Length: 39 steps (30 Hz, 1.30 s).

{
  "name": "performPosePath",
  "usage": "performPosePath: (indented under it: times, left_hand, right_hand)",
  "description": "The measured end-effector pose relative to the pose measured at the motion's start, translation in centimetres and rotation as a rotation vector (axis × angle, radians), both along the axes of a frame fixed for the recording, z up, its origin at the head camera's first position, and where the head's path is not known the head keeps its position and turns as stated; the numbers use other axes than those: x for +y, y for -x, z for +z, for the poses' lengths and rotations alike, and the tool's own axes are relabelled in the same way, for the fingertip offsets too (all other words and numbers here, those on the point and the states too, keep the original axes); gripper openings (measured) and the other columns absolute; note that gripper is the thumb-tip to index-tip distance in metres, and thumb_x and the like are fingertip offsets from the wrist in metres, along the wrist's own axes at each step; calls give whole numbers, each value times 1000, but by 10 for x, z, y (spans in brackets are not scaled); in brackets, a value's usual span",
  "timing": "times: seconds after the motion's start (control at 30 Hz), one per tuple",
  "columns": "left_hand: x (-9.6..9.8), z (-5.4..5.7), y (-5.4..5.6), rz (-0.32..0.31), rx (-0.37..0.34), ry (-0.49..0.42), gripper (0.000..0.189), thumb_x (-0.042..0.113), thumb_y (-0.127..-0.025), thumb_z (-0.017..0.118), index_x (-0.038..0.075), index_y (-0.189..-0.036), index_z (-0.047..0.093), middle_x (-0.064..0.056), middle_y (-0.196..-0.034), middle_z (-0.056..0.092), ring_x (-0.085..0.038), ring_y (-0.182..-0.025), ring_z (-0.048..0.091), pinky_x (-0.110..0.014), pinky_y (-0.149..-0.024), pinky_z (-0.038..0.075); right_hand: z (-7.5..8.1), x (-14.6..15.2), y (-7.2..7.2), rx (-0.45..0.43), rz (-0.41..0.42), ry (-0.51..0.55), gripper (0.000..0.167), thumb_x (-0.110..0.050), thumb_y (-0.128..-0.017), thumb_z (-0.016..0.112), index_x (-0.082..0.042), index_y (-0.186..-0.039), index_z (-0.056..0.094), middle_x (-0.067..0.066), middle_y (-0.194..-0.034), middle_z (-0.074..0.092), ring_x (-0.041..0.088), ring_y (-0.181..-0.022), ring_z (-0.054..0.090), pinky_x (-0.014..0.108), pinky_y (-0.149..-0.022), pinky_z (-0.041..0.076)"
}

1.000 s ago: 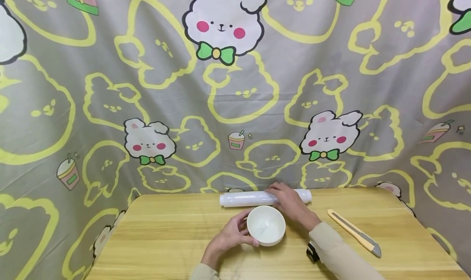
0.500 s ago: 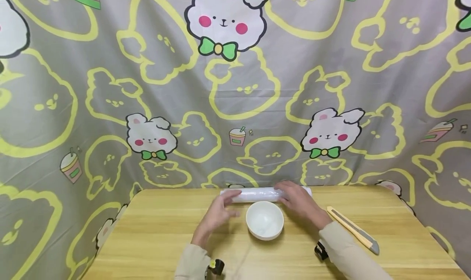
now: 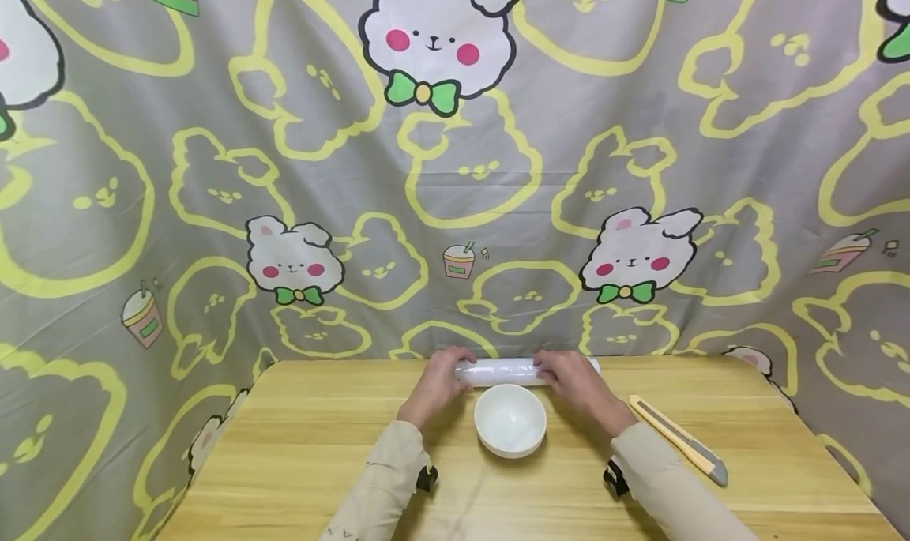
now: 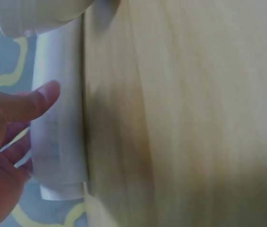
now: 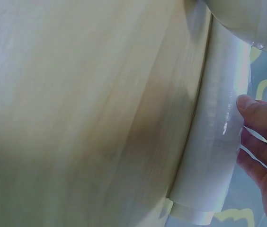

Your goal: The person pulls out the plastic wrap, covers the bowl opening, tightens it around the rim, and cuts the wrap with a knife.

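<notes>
A glossy white roll of plastic wrap (image 3: 501, 372) lies crosswise at the back of the table. At its left end, my left hand (image 3: 442, 383) grips it with the thumb on the near side and the fingers at the far side. Toward the other end, my right hand (image 3: 574, 383) holds the roll in much the same way. The roll's core sticks out past the film in both wrist views. A white bowl (image 3: 510, 421) stands upright just in front of the roll, between my forearms; neither hand touches it.
A yellow and grey utility knife (image 3: 678, 440) lies at a slant on the wooden table (image 3: 298, 454), right of my right forearm. Behind the table's back edge hangs a grey curtain (image 3: 498, 185) printed with rabbits.
My left hand has let go of the bowl and moved up and away to the roll's left end. The bowl now stands by itself. My right hand has stayed at the roll.
</notes>
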<state>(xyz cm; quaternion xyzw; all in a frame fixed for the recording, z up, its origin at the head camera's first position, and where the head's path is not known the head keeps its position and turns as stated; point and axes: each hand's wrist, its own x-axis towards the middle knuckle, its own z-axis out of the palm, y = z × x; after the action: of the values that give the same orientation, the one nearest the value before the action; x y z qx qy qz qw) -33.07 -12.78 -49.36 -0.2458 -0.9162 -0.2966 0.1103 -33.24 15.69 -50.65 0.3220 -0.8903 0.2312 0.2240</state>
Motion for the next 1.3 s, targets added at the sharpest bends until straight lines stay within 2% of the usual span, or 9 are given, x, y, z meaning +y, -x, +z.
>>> performPosePath:
  times: [0.17,0.33,0.63,0.77,0.87,1.03,1.13,1.3]
  left_hand:
    - [0,-3,3,46,-9,-70,36,-2,-71,88,5,-103,74,-12,-110,74,-30,-107,68,-43,-97,54]
    - [0,-2,4,56,28,-66,27,2,-74,88,8,-96,74,-8,-105,75,-27,-102,69,-40,-93,56]
    - [-1,-3,4,27,37,-147,16,-3,-78,84,6,-90,77,-5,-98,76,-25,-98,70,-40,-92,55]
    - [-1,-4,4,18,47,-165,13,-6,-81,80,6,-86,77,-4,-97,76,-24,-99,71,-41,-94,55]
    - [1,-1,7,28,31,-138,11,-4,-86,78,7,-84,77,-4,-95,74,-23,-97,69,-40,-91,56]
    - [6,7,18,23,8,-89,7,2,-91,74,7,-86,75,-3,-88,72,-17,-85,67,-31,-78,56]
    - [5,12,22,25,-18,-103,7,1,-93,72,5,-87,73,-4,-85,72,-15,-79,65,-28,-73,55]
    - [4,17,23,62,-84,-157,7,0,-96,68,3,-90,71,-5,-88,72,-15,-82,65,-29,-75,55]
  right_hand:
    - [2,-1,1,33,-4,9,15,4,-84,79,-9,-91,74,1,-82,73,20,-71,68,39,-65,58]
    - [5,-3,3,24,-4,8,15,5,-85,77,-9,-89,73,0,-81,72,19,-72,68,38,-66,59]
    - [10,-4,2,16,-14,25,11,3,-89,74,-8,-89,71,2,-83,73,20,-74,69,37,-64,59]
    - [10,-5,1,-6,-46,19,10,2,-92,71,-8,-92,69,2,-86,72,21,-76,68,37,-64,58]
    - [9,-3,1,0,-86,7,10,1,-93,69,-9,-95,68,4,-87,71,24,-79,66,39,-65,57]
    - [11,0,2,3,-141,10,12,2,-95,66,-8,-101,66,7,-91,70,31,-84,65,45,-66,57]
    - [12,-1,5,-22,-144,6,8,-2,-98,62,-9,-102,64,6,-91,68,30,-84,65,45,-66,57]
    - [10,-5,10,-88,-135,-16,5,-8,-103,57,-10,-106,61,5,-93,64,28,-87,63,43,-72,56]
